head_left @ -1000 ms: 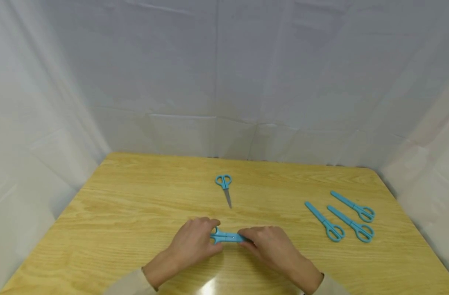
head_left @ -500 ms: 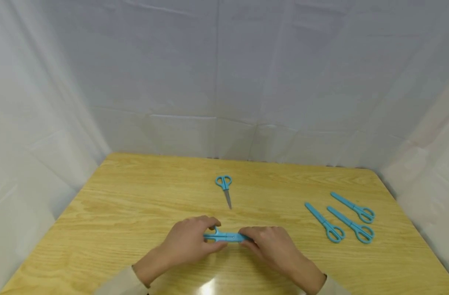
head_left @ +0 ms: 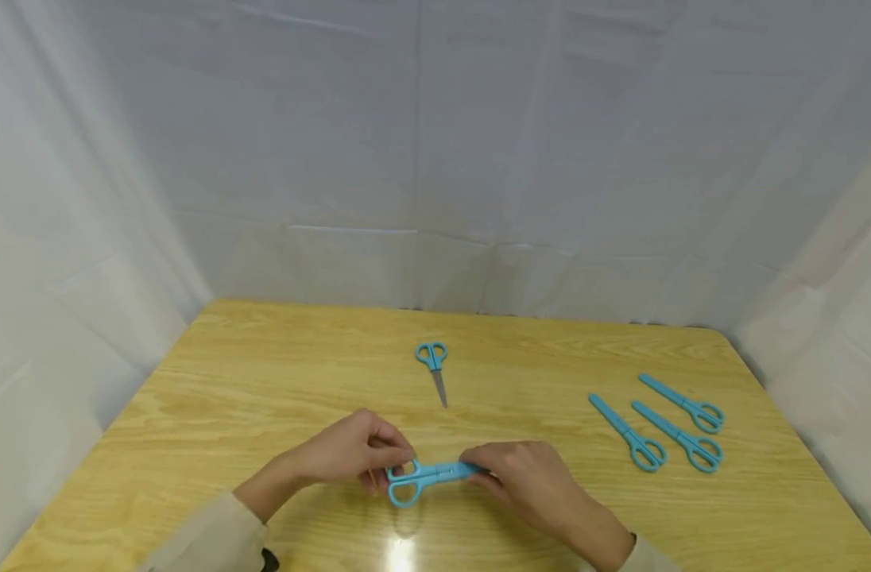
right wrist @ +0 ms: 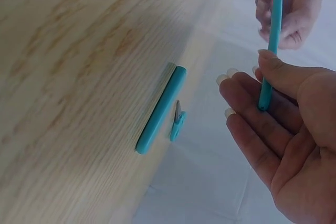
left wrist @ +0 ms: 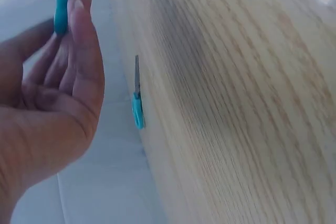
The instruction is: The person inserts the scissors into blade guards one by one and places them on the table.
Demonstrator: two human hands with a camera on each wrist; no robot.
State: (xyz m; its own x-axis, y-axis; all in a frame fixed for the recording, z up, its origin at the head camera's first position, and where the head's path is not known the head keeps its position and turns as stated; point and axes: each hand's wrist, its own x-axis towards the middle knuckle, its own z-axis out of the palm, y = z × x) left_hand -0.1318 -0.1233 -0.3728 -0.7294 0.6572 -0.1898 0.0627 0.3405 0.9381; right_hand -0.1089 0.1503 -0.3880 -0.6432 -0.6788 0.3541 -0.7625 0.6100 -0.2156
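Observation:
My left hand (head_left: 357,453) holds the finger loops of a pair of light-blue scissors (head_left: 424,475), thumb and fingers at the upper loop. The lower loop shows free. At the other end my right hand (head_left: 528,481) pinches the blue blade cover between thumb and fingers, and its tip is hidden by the hand. In the left wrist view the scissors (left wrist: 64,3) appear edge-on between the left fingers. In the right wrist view the covered scissors (right wrist: 275,19) run from the right thumb (right wrist: 278,69) up to the left hand (right wrist: 294,14).
Uncovered scissors (head_left: 435,369) with grey blades lie beyond my hands on the wooden table (head_left: 264,357). Several covered scissors (head_left: 682,437) lie at the right. The right wrist view shows a blue bar-shaped piece (right wrist: 161,111) on the tabletop. White sheeting (head_left: 478,159) surrounds the table.
My left hand has drawn back leftward and changed its hold, baring the finger loops. The scissors have tilted slightly, loops toward me. My right hand stays about where it was.

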